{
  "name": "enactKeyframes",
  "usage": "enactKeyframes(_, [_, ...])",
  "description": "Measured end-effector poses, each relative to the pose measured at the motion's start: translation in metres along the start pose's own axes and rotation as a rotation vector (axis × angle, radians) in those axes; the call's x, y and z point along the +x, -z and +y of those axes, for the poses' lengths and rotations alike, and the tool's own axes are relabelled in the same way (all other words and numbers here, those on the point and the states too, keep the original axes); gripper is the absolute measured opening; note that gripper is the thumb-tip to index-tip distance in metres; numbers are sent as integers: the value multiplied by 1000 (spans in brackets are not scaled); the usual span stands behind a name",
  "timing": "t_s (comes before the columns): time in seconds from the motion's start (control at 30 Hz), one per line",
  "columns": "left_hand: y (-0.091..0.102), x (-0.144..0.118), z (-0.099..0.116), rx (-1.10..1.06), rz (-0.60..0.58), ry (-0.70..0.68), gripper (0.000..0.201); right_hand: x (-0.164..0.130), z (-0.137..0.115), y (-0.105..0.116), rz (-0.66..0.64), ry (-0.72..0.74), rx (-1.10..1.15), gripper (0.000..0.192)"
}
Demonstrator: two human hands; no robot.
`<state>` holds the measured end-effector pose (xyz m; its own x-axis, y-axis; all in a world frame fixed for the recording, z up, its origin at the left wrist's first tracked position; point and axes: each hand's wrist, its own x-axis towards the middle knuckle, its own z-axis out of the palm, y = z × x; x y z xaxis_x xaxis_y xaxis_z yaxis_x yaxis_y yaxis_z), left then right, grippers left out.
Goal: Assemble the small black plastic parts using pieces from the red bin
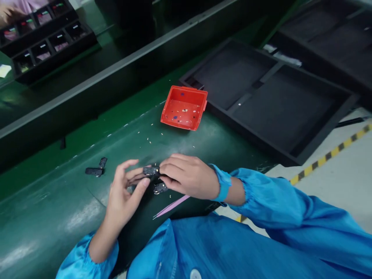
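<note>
A small black electronic part [151,171] with tiny metallic spots is held between my two hands just above the green mat. My left hand [123,193] grips its left end, thumb below and fingers behind, the index finger lifted away. At the right end, the bent fingers of my right hand [188,176] close on it, and their tips are partly hidden. Below it, a similar black part [160,188] lies on the mat near my right fingers. Pink tweezers [171,206] rest closer to my body, pointing left. Further left lie more black pieces [95,168].
A red bin [184,110] holding small scraps stands beyond my hands. Tiny pale bits are scattered on the green mat [72,193]. Large black trays [270,100] lie to the right. Across a raised rail [124,66], a black compartment rack [48,42] stands near another person's hand [7,13].
</note>
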<state>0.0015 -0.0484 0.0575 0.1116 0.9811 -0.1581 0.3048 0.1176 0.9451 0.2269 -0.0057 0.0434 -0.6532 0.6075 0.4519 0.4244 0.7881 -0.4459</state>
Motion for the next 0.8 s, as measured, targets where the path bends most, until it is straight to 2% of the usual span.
enactKeyframes(0.07, [2, -13, -4, 316, -7, -181, 66, -10, -6, 4, -85, 22, -15, 18])
enactKeyframes(0.13, [-1, -19, -13, 571, -121, -330, 70, -17, -9, 1, -190, 55, -48, 16])
enactKeyframes(0.23, [-15, -23, -31, 734, -242, -455, 44, -22, -9, -11, -308, 51, -64, 12])
enactKeyframes(0.3, [-23, -25, -39, 762, -234, -468, 25, -24, -9, -19, -360, 48, -56, 9])
enactKeyframes(0.37, [-25, -28, -38, 774, -230, -445, 18, -22, -9, -21, -407, 53, -58, 9])
enactKeyframes(0.43, [-18, -27, -27, 761, -265, -417, 31, -16, -8, -14, -448, 37, -56, 3])
enactKeyframes(0.5, [0, -17, -10, 720, -305, -372, 54, -4, -5, -1, -471, -14, -6, 23])
enactKeyframes(0.57, [25, 11, 5, 675, -271, -308, 51, 13, 3, 9, -457, -79, 109, 44])
enactKeyframes(0.6, [40, 33, 10, 661, -205, -274, 34, 23, 7, 11, -440, -103, 181, 48])
enactKeyframes(0.63, [54, 59, 13, 668, -113, -259, 25, 33, 13, 8, -417, -126, 252, 47])
enactKeyframes(0.7, [79, 118, 12, 770, 149, -196, 24, 50, 24, -9, -402, -165, 385, 40])
enactKeyframes(0.73, [88, 148, 8, 799, 292, -111, 22, 56, 30, -21, -393, -218, 416, 35])
enactKeyframes(0.8, [99, 199, 0, 796, 434, -51, 26, 62, 40, -47, -310, -307, 385, 26])
